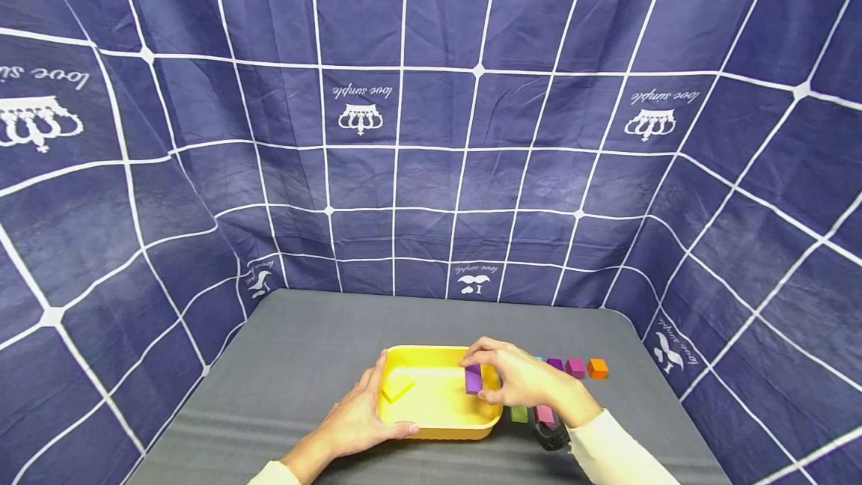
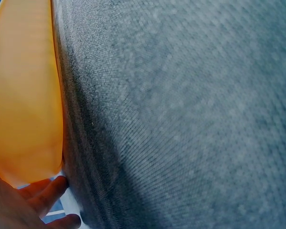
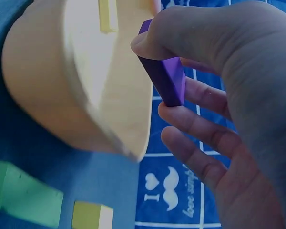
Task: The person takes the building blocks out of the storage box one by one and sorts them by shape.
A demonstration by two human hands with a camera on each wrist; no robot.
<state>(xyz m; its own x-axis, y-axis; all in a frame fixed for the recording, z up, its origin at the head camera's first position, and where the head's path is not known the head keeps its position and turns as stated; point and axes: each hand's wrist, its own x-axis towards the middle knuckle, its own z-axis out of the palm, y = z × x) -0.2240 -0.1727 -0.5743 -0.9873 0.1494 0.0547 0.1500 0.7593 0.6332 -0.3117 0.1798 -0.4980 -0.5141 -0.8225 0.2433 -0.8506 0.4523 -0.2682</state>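
Observation:
A yellow plastic tub (image 1: 441, 432) stands on the grey surface, with a yellow block (image 1: 397, 389) lying in its left end. My left hand (image 1: 357, 414) rests against the tub's left side, its fingers along the outside wall and its thumb over the near rim. In the left wrist view, fingertips show beyond the tub's end. My right hand (image 1: 515, 375) pinches a purple rectangular block (image 3: 169, 78) between thumb and fingers, above the tub's right end. In the right wrist view, the block is tilted and the lower fingers are spread beyond it.
Right of the tub stand small blocks: magenta (image 1: 575, 367), orange (image 1: 596, 368), dark purple (image 1: 555, 364), green (image 1: 518, 415) and pink (image 1: 544, 415). My right forearm partly covers this group. A black wrist device (image 1: 552, 436) sits near them. Blue gridded cloth (image 1: 431, 178) walls surround the surface.

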